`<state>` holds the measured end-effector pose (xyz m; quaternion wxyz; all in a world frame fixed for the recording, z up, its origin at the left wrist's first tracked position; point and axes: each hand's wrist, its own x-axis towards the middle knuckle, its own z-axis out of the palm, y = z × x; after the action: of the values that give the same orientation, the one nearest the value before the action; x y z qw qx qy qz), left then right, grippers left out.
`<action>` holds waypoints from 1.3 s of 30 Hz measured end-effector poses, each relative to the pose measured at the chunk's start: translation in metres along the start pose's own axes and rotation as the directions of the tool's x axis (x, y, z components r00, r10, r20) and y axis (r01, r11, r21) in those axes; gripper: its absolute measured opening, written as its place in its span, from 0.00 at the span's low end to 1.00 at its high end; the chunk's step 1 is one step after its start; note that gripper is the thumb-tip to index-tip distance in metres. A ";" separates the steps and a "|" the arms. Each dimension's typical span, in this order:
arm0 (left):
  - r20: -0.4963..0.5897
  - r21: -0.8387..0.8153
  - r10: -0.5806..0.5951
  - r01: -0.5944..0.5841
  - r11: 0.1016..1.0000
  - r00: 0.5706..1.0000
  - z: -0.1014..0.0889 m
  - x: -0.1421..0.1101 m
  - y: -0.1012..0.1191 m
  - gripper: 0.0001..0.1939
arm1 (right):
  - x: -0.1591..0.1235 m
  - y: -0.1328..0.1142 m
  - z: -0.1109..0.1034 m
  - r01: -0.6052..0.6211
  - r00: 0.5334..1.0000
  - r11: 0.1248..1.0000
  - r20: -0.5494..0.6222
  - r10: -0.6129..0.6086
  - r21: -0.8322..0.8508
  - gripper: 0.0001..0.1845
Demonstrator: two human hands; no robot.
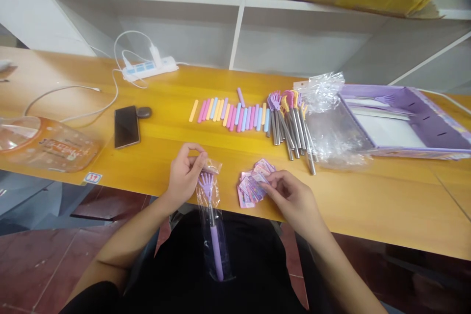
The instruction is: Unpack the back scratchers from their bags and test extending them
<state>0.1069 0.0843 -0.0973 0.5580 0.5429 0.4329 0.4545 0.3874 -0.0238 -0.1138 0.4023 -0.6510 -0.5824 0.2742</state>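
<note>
My left hand point(186, 174) pinches the top of a clear plastic bag point(225, 255). Inside the bag hangs a back scratcher point(216, 250) with a purple hand-shaped head, a metal rod and a purple handle, over the table's front edge. To the right, a loose pile of small pink-purple printed cards point(246, 198) lies near that edge. My right hand point(294, 198) has thumb and index finger closed on a card point(262, 178) at the pile's right side. The other cards overlap beneath it.
Coloured handle tubes point(241, 118) lie in a row behind the cards. Several back scratcher heads on metal rods point(294, 127) are heaped beside clear bags point(331, 132) and a purple box point(386, 149). Leftward are a phone point(127, 126), power strip point(150, 68) and orange pouch point(69, 147).
</note>
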 end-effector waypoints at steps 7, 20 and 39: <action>0.005 0.025 0.015 -0.015 1.000 1.000 0.000 0.001 -0.001 0.22 | 0.004 -0.002 -0.003 -0.019 0.999 1.000 -0.048 0.018 -0.014 0.18; -0.032 0.075 0.042 -0.039 0.996 0.999 -0.004 0.003 -0.002 0.22 | 0.011 -0.081 0.020 0.803 0.592 0.521 0.283 -0.755 -0.290 0.13; 0.185 0.014 0.176 -0.182 0.983 0.967 0.000 0.000 -0.013 0.20 | 0.097 -0.064 0.053 0.458 0.888 0.872 -0.038 -0.459 0.173 0.03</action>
<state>0.1078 0.0846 -0.1099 0.5437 0.6277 0.3360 0.4444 0.3260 0.0818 -0.0773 0.5107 -0.4556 -0.6942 0.2231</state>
